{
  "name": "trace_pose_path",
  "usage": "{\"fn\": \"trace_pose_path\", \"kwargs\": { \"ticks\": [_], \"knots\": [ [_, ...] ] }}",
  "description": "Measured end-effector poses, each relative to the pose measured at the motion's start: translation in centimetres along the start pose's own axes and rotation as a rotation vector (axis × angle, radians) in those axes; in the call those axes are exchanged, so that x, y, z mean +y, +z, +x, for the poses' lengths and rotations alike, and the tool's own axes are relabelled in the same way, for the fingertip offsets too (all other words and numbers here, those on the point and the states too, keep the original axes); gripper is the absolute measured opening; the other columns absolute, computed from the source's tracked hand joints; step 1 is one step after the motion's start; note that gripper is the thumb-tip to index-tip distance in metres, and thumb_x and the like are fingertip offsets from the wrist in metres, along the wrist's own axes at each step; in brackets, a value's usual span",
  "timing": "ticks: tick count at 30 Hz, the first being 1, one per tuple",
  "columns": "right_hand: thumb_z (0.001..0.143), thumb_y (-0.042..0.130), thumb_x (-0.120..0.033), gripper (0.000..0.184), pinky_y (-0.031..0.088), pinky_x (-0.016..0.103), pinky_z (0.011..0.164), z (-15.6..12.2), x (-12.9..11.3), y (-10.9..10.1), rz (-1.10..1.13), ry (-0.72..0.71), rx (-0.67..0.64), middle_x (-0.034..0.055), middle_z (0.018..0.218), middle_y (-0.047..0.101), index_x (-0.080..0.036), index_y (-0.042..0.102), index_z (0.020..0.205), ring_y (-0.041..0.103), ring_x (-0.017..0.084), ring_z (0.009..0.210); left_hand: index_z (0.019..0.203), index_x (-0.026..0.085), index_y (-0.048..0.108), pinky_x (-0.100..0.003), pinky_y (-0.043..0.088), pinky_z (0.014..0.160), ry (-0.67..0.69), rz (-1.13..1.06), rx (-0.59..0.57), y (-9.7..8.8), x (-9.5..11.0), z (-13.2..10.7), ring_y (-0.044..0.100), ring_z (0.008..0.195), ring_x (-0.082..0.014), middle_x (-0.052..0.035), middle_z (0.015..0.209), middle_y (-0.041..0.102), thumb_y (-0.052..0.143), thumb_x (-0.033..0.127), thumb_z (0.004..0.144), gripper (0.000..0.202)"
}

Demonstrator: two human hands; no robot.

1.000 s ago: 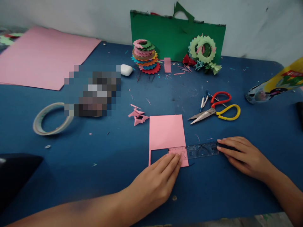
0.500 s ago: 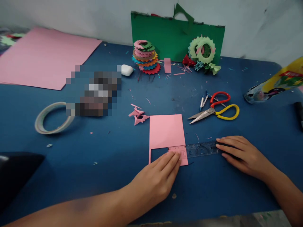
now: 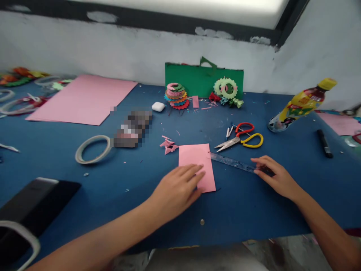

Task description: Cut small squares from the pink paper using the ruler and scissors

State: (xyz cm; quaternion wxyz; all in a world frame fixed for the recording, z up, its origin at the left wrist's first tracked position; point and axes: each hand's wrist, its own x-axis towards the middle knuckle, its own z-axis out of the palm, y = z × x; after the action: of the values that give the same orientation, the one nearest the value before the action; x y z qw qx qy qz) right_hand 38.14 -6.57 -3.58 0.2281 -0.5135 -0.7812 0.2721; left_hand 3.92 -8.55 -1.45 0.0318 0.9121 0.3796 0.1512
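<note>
A pink paper sheet point(image 3: 194, 152) lies on the blue table, its lower left covered by my left hand point(image 3: 179, 186). The fingers of that hand are stretched out over the sheet, with nothing gripped. My right hand point(image 3: 275, 177) pinches the right end of a clear plastic ruler point(image 3: 232, 162) between thumb and fingers. The ruler slants down to the right, its left tip at the sheet's right edge. Above the ruler lie scissors point(image 3: 237, 140) with one red and one yellow handle. Folded pink paper scraps point(image 3: 169, 146) are left of the sheet.
A tape roll point(image 3: 80, 148), a white case point(image 3: 158, 107) and a black box-like object point(image 3: 36, 203) are on the left. Stacked toothed paper rings point(image 3: 177, 97) stand before a green board point(image 3: 188, 75). Rightward are a yellow-labelled bottle point(image 3: 299, 107) and a black marker point(image 3: 324, 143).
The ruler has come off the paper and swung to a slant in my right hand. My left hand has shifted left, its fingers spreading. The view has tilted up, showing more wall.
</note>
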Motion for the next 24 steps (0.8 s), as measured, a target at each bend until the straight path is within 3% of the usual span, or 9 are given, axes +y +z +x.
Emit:
{"fn": "trace_pose_path", "kwargs": {
  "ticks": [3,5,8,11,15,17,20,24],
  "knots": [
    [0.091,0.043,-0.037,0.033,0.046,0.029,0.069,0.4,-0.2,-0.3,0.016,0.034,-0.039,0.0048,0.096,0.054,-0.025,0.054,0.121,0.054,0.016,0.082,0.109,0.019,0.060,-0.037,0.048,0.086,-0.276,-0.062,-0.042,-1.6,-2.1,0.8,0.059,0.103,-0.0235,-0.0071,0.114,0.064,0.039,0.041,0.092,0.035],
    [0.091,0.042,-0.038,0.031,0.045,0.031,0.072,0.5,-0.5,-0.6,0.019,0.043,-0.071,0.0052,0.097,0.055,-0.024,0.058,0.114,0.054,0.017,0.082,0.107,0.022,0.060,-0.036,0.048,0.085,-0.370,-0.089,-0.108,-2.1,-3.6,1.4,0.059,0.103,-0.0228,-0.0045,0.114,0.063,0.036,0.043,0.092,0.035],
    [0.089,0.045,-0.039,0.028,0.044,0.034,0.082,0.5,-0.8,-0.8,0.107,0.091,-0.097,0.0052,0.101,0.058,-0.023,0.061,0.104,0.055,0.020,0.092,0.118,0.019,0.054,-0.036,0.040,0.095,-0.355,-0.072,-0.222,-2.1,-5.3,3.0,0.050,0.115,-0.0237,-0.0067,0.125,0.056,0.039,0.045,0.089,0.041],
    [0.085,0.053,-0.043,0.029,0.045,0.034,0.085,0.2,-0.5,-0.6,0.332,0.207,-0.065,0.0053,0.105,0.060,-0.022,0.060,0.104,0.055,0.021,0.099,0.123,0.017,0.050,-0.035,0.034,0.100,-0.350,-0.049,-0.325,-1.8,-6.4,5.1,0.046,0.119,-0.0256,-0.0102,0.129,0.051,0.052,0.046,0.081,0.051],
    [0.078,0.063,-0.045,0.034,0.046,0.030,0.083,0.0,0.6,0.1,0.597,0.281,0.048,0.0046,0.106,0.061,-0.022,0.060,0.103,0.056,0.019,0.096,0.117,0.014,0.052,-0.042,0.044,0.082,-0.459,-0.038,-0.438,-1.7,-7.1,7.8,0.056,0.100,-0.0348,-0.0171,0.113,0.059,0.067,0.058,0.057,0.076],
    [0.075,0.067,-0.044,0.036,0.047,0.028,0.078,0.0,1.2,0.2,0.693,0.315,0.104,0.0040,0.103,0.062,-0.023,0.062,0.103,0.058,0.016,0.088,0.103,0.013,0.060,-0.040,0.045,0.072,-0.510,-0.069,-0.521,-1.8,-7.4,8.8,0.059,0.088,-0.0347,-0.0161,0.097,0.064,0.071,0.056,0.050,0.070],
    [0.071,0.071,-0.040,0.037,0.047,0.025,0.074,-0.1,1.8,-0.1,0.834,0.376,0.173,0.0034,0.101,0.062,-0.023,0.063,0.103,0.058,0.013,0.081,0.078,0.015,0.063,-0.032,0.043,0.064,-0.530,-0.188,-0.612,-2.2,-7.8,9.3,0.059,0.077,-0.0265,-0.0085,0.078,0.065,0.069,0.044,0.053,0.038],
    [0.069,0.074,-0.037,0.039,0.049,0.023,0.072,-0.1,2.2,-0.5,0.928,0.423,0.210,0.0035,0.099,0.061,-0.023,0.064,0.104,0.059,0.013,0.082,0.072,0.016,0.059,-0.024,0.041,0.055,-0.565,-0.426,-0.650,-3.9,-7.9,6.9,0.056,0.066,-0.0163,-0.0022,0.069,0.059,0.058,0.037,0.065,0.022]
  ]
}}
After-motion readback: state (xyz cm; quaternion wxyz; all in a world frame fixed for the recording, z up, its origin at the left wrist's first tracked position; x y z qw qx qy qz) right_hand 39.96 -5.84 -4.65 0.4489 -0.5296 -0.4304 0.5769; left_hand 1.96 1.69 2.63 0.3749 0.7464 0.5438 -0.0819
